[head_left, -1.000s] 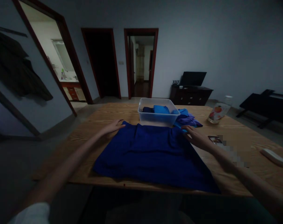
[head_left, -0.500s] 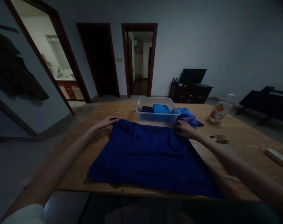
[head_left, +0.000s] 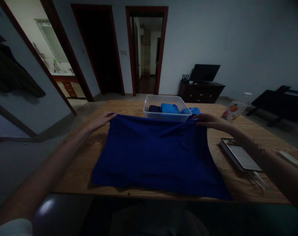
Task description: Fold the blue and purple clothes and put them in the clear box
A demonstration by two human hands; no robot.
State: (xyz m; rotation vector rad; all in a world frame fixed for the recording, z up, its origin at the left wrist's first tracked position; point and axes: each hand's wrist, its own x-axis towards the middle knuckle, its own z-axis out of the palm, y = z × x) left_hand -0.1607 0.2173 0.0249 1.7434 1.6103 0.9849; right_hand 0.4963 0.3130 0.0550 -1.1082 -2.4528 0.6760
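Observation:
A dark blue cloth (head_left: 156, 154), perhaps a garment, is spread over the near half of the wooden table, its lower edge by the table's front edge. My left hand (head_left: 103, 120) pinches its far left corner, and my right hand (head_left: 209, 120) grips the far right corner. Between them the far edge is stretched nearly straight and looks lifted off the table. Just beyond stands a clear plastic bin (head_left: 167, 115) holding a folded bright blue cloth (head_left: 169, 108) and a folded dark cloth (head_left: 155, 108). More blue cloth (head_left: 194, 110) lies right of the bin, partly hidden by my right hand.
The table (head_left: 75, 164) also carries a clear bottle (head_left: 234, 109) with a fruit label, a flat tablet-like object (head_left: 242, 157) partly under my right forearm, and a white elongated item (head_left: 290, 158). Farther back stands a dark cabinet (head_left: 200, 91) with a screen (head_left: 205, 72).
Both hands have moved apart and up, pulling the cloth's far edge wider and tauter. My view has tilted down slightly. The purple cloth beside the bin is now mostly hidden.

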